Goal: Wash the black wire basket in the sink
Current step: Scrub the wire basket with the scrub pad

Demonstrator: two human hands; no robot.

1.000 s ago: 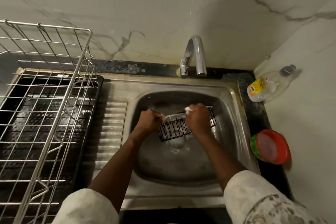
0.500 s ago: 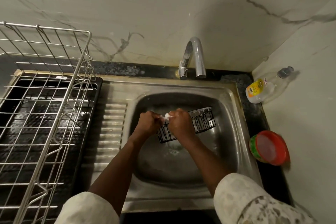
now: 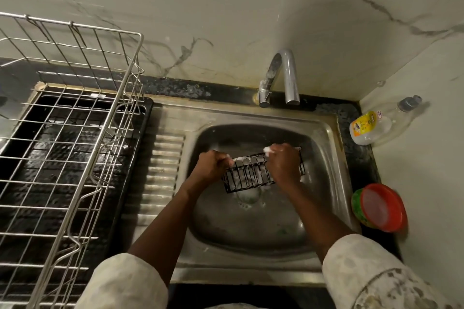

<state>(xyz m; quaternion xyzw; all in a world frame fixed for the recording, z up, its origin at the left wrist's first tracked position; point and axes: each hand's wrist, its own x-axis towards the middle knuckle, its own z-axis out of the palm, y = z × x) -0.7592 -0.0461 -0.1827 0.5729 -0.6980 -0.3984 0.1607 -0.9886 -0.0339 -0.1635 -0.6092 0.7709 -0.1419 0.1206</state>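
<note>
The black wire basket (image 3: 247, 174) is held tilted over the steel sink (image 3: 324, 158), above the drain, with white foam on its wires. My left hand (image 3: 213, 167) grips the basket's left end. My right hand (image 3: 282, 165) lies over the basket's right half, fingers curled round a small white soapy scrubber (image 3: 267, 150) pressed against the rim. The basket's right end pokes out past my right hand. The scrubber is mostly hidden in my fist.
A chrome tap (image 3: 281, 78) arches over the sink's back edge, with no water running. A steel dish rack (image 3: 67, 138) stands on a black tray at the left. A dish soap bottle (image 3: 371, 125) and a red-lidded green tub (image 3: 379, 207) sit at the right.
My right hand slid left along the basket to my left hand, then back right over its right half. The left hand kept its grip on the left end.
</note>
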